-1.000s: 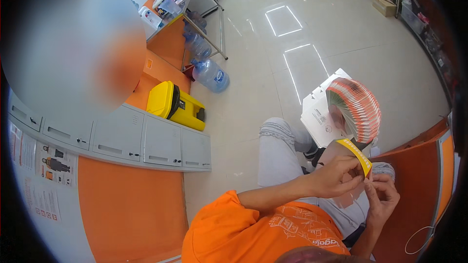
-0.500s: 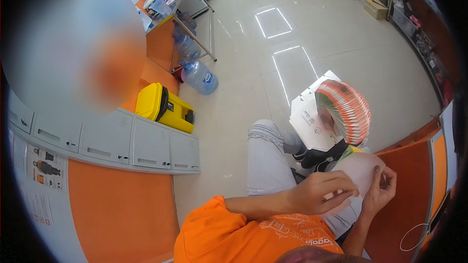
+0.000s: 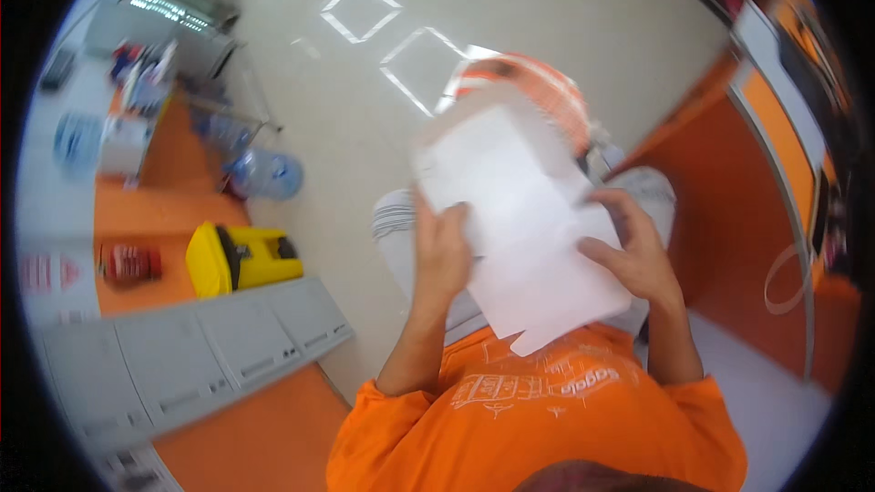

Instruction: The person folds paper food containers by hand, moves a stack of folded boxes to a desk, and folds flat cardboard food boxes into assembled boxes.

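A white, unfolded cardboard box blank with cut tabs lies across my lap, tilted up at its far end and blurred by motion. My left hand grips its left edge, thumb on the upper face and fingers behind. At the right edge, my right hand holds it by a flap, thumb on the face and index finger curled at the rim. Beyond the blank, partly hidden by it, sits a fanned stack of orange-and-white printed pieces.
An orange-brown panel rises close on my right, with a white cable loop. To the left are grey lockers, a yellow pedal bin, a red fire extinguisher and a large blue water bottle. Tiled floor stretches ahead.
Earlier, both hands were together at the right with a pale, thin sheet. Now they are apart, holding the white box blank over my lap. The view has turned to the right.
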Tool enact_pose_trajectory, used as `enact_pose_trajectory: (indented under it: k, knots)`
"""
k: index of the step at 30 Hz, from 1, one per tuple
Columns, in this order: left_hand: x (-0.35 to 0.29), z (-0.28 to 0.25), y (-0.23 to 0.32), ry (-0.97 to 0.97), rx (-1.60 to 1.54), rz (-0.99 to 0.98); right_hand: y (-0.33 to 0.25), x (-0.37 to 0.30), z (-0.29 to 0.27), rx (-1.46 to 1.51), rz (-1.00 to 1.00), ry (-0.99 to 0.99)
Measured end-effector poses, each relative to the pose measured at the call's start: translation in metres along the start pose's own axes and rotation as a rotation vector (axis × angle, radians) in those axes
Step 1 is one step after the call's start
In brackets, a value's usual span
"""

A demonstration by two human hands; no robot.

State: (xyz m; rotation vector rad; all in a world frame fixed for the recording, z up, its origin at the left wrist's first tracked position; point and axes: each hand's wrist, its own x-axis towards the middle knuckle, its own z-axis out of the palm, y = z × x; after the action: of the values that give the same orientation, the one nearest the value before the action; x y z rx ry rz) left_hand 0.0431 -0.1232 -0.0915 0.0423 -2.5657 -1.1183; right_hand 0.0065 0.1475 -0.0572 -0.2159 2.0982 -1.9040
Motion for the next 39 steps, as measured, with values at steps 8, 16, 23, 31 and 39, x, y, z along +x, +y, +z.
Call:
enact_pose_trajectory:
  k: [8,16,23,31,39]
  knots:
    - [0.011,0.001,0.044,-0.169,-0.43,-0.41,0.023,-0.001,-0.004,0.116,0.041,0.091]
    - [0.006,0.006,0.05,-0.039,-0.345,-0.375,0.021,-0.009,0.0,0.279,0.124,0.014]
    - [0.012,0.011,0.058,-0.037,-0.147,-0.198,0.023,-0.011,-0.003,-0.09,-0.043,0.063]
    - [0.049,-0.017,0.091,-0.404,0.284,0.592,-0.003,-0.001,-0.023,-0.491,-0.396,0.006]
    - [0.037,-0.017,0.089,-0.51,0.282,0.254,-0.009,-0.014,0.011,-1.077,-0.758,0.117]
